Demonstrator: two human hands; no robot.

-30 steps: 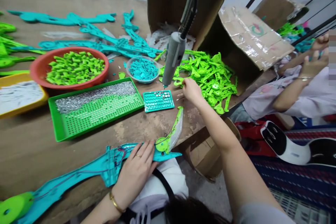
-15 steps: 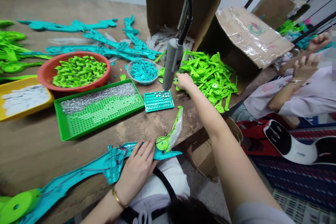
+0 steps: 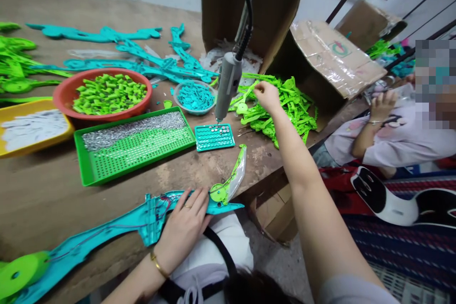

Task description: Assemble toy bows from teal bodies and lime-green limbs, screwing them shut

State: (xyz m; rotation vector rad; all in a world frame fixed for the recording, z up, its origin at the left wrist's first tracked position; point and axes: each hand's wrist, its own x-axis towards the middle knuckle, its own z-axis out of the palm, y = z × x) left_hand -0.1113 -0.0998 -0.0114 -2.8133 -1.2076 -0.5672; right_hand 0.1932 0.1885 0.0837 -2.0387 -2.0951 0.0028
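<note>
Blue frame, at the bench's near edge, appears light and stiff, best held by its rims, clear of delicate wires; left hand lies flat upon it, right hand pinches at green parts, grip unconfirmed.

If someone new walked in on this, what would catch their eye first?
Probably the heap of bright green plastic parts, spilling from a cardboard box, with the right hand at its near edge. Next comes the grey screwdriver hanging point-down over the small teal tray, then the long blue piece under the left hand.
</note>
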